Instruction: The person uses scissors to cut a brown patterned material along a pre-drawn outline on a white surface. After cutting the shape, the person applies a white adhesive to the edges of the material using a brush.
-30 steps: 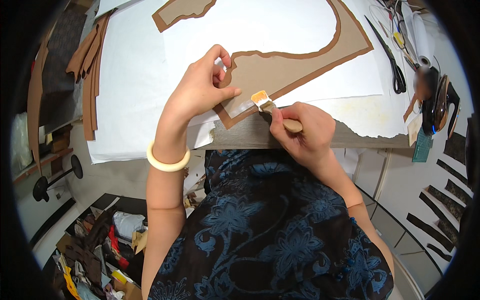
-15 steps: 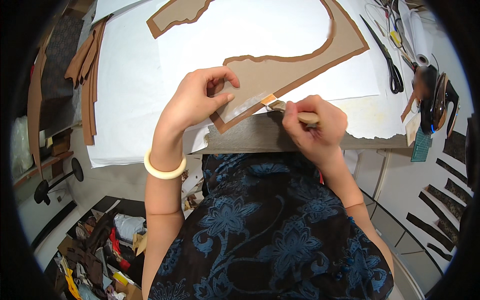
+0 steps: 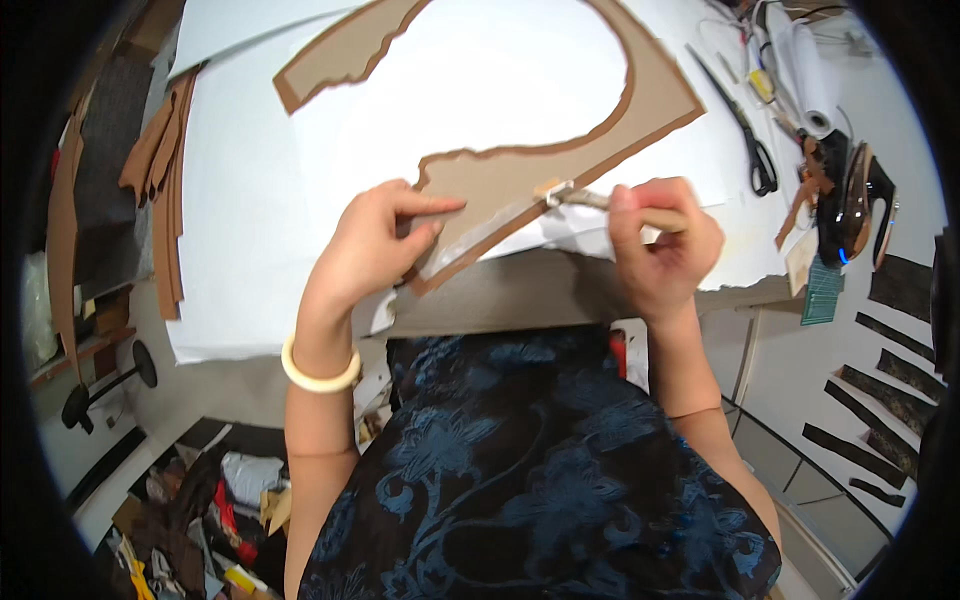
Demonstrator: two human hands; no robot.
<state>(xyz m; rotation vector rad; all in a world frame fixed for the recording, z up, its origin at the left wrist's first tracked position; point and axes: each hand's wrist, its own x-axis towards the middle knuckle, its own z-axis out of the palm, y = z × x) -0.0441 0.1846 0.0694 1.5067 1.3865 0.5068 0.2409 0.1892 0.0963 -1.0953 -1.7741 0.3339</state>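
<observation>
A curved tan piece (image 3: 520,170) with a brown border, leather-like, lies on white paper. My left hand (image 3: 362,245) rests on its near-left end, thumb and forefinger apart, the other fingers partly hidden. In my right hand (image 3: 665,240) is a flat brush (image 3: 592,200), gripped by its light wooden handle. The pale bristles touch the piece along its near edge. A shiny, wet-looking strip (image 3: 475,238) runs from the near-left corner toward the brush.
Black scissors (image 3: 740,125) lie at the right, beside a white roll (image 3: 812,90) and a black glossy tool. Brown strips (image 3: 168,200) hang over the table's left side. A grey table edge (image 3: 480,295) shows before me. Scraps fill a box at lower left.
The brush has moved farther right along the near edge, and the shiny strip looks longer. My left forefinger has straightened. The whole view has shifted slightly.
</observation>
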